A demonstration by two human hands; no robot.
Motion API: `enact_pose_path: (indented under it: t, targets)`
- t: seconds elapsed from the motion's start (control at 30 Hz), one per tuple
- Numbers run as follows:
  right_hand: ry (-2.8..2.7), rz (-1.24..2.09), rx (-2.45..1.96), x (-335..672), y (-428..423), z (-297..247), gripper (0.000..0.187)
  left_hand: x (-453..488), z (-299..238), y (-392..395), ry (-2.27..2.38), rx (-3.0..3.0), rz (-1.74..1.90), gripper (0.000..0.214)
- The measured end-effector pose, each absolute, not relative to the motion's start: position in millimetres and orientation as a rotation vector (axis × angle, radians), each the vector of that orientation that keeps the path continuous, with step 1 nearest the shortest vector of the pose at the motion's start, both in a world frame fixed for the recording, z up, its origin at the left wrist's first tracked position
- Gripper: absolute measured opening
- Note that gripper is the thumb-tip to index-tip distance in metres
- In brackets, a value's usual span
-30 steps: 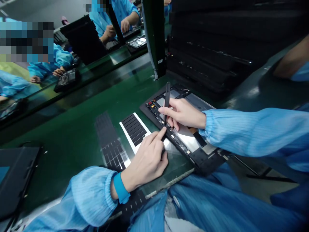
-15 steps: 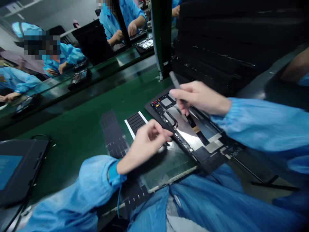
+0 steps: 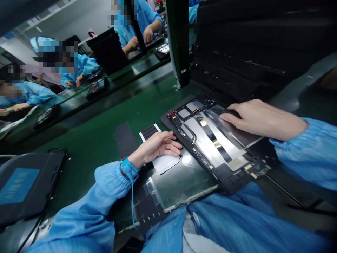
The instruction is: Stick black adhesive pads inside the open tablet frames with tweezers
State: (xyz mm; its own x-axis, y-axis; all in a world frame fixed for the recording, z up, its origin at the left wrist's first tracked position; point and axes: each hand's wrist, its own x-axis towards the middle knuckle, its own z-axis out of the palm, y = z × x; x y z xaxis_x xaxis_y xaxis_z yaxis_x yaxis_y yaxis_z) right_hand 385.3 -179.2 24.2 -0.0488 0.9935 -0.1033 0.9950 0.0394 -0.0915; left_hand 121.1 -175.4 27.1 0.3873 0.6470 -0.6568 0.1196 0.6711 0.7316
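My left hand (image 3: pixel 162 146) is open, palm turned up and fingers loosely extended, over a white sheet (image 3: pixel 165 164) whose far end carries black adhesive strips (image 3: pixel 150 131). To its right lies an opened tablet (image 3: pixel 207 140), its inside showing silver panels, circuit boards and a dark ribbon cable (image 3: pixel 210 135) with gold-coloured patches. My right hand (image 3: pixel 250 114) is closed around a slim dark tool (image 3: pixel 225 111) above the tablet's far right side. The fingers hide much of the tool, and its exact kind does not show.
Dark strip sheets (image 3: pixel 125 138) lie on the green table (image 3: pixel 86 140), left of my left hand. A black case (image 3: pixel 28 189) with a blue label sits at far left. Black panels (image 3: pixel 237 52) are stacked behind the tablet, beside a green post (image 3: pixel 179 45). Co-workers in blue sit across the table.
My left hand has gone from a pinch to open, palm up. My right hand has moved right and lower, and the tool has tipped from upright to nearly flat. The ribbon cable is uncovered.
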Motion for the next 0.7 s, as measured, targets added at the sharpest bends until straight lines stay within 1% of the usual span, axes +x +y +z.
enact_pose_path:
  t: [0.1, 0.2, 0.27, 0.3, 0.37, 0.47, 0.53, 0.6, 0.7]
  targets:
    - [2.324, -0.158, 2.133, 391, -175, 17, 0.034, 124, 25, -174, 1.2, 0.941, 0.37, 0.024]
    - [2.378, -0.158, 2.111, 392, -173, 15, 0.032, 131, 16, -175, 1.257, 1.235, 0.317, 0.041]
    - [2.402, -0.199, 2.121, 389, -174, 18, 0.031, 138, 9, -177, 1.251, 1.392, 0.343, 0.046]
    - [2.406, -0.246, 2.127, 386, -175, 21, 0.031, 142, 8, -178, 1.233, 1.427, 0.421, 0.043]
    - [2.404, -0.347, 2.146, 379, -176, 29, 0.034, 148, 11, -177, 1.213, 1.412, 0.697, 0.029]
    - [2.472, -0.486, 2.214, 366, -171, 43, 0.034, 146, 33, -164, 1.2, 1.355, 1.115, 0.013]
    - [2.566, -0.647, 2.318, 354, -158, 53, 0.035, 129, 53, -145, 1.188, 1.358, 1.27, 0.01]
    - [2.688, -0.747, 2.397, 340, -139, 59, 0.035, 102, 68, -121, 1.204, 1.324, 1.396, 0.012]
    - [2.851, -0.664, 2.279, 316, -107, 54, 0.028, 54, 74, -82, 1.289, 1.096, 1.629, 0.016]
